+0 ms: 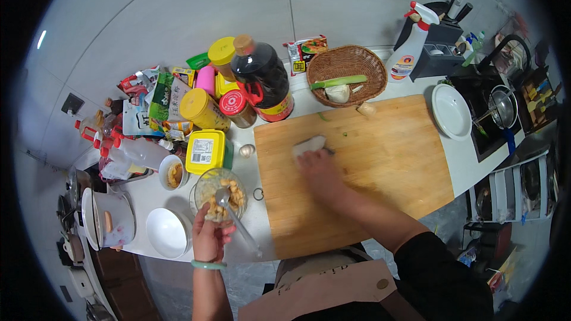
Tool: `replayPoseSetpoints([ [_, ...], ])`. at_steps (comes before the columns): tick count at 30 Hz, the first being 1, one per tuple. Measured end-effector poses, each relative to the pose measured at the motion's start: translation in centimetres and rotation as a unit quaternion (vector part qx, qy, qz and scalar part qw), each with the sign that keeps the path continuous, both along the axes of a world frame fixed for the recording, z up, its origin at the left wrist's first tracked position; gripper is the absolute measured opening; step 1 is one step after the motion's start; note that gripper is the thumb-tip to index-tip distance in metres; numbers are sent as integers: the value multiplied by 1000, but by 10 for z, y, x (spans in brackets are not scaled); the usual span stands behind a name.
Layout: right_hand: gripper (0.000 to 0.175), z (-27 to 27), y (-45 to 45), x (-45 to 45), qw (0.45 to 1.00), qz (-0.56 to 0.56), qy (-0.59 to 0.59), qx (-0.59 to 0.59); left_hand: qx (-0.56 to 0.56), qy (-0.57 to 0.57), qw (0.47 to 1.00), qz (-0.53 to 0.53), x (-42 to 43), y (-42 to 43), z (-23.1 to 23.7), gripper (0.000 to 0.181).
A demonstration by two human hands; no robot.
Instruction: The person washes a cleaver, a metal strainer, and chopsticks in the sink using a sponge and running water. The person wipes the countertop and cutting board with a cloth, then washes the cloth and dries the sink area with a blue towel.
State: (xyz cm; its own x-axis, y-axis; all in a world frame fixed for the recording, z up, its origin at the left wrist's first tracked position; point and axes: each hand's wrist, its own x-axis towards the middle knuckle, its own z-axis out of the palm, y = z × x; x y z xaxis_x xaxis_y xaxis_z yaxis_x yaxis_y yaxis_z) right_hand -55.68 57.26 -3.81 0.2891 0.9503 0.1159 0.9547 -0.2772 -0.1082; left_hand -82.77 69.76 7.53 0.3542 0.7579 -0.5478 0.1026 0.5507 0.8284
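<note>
My left hand (212, 234) is at the near side of a glass bowl (220, 195), its fingers curled against the rim. The bowl holds pale chunks of food, and a spoon (243, 225) leans out of it towards me. On the wooden cutting board (392, 151), my right hand (319, 169) is blurred and rests at a flat, whitish object (310, 145) with a dark edge; it may be a cleaver, but this is hard to tell. Green scraps (323, 117) lie farther back on the board.
Behind the board stand a wicker basket (379, 69) with a green stalk and garlic, a dark sauce bottle (263, 76) and a spray bottle (407, 51). Jars and a yellow-lidded tub (205, 151) crowd the left. White bowls (167, 233) sit nearer; a white dish (451, 111) is right.
</note>
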Motion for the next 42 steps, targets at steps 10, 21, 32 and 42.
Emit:
replayPoseSetpoints([
  [10, 38, 38, 55, 21, 993, -78, -2, -92, -13, -25, 997, 72, -36, -7, -8, 46],
  [21, 45, -12, 67, 43, 993, -51, -68, 80, -38, -43, 998, 1, -8, -10, -26, 45],
  [32, 43, 2, -61, 56, 974, -224, -40, -1, -45, -56, 997, -27, 13, -4, -32, 44],
  [42, 41, -9, -26, -55, 990, 58, 113, 60, -33, -2, 997, -65, 55, 11, -43, 46],
])
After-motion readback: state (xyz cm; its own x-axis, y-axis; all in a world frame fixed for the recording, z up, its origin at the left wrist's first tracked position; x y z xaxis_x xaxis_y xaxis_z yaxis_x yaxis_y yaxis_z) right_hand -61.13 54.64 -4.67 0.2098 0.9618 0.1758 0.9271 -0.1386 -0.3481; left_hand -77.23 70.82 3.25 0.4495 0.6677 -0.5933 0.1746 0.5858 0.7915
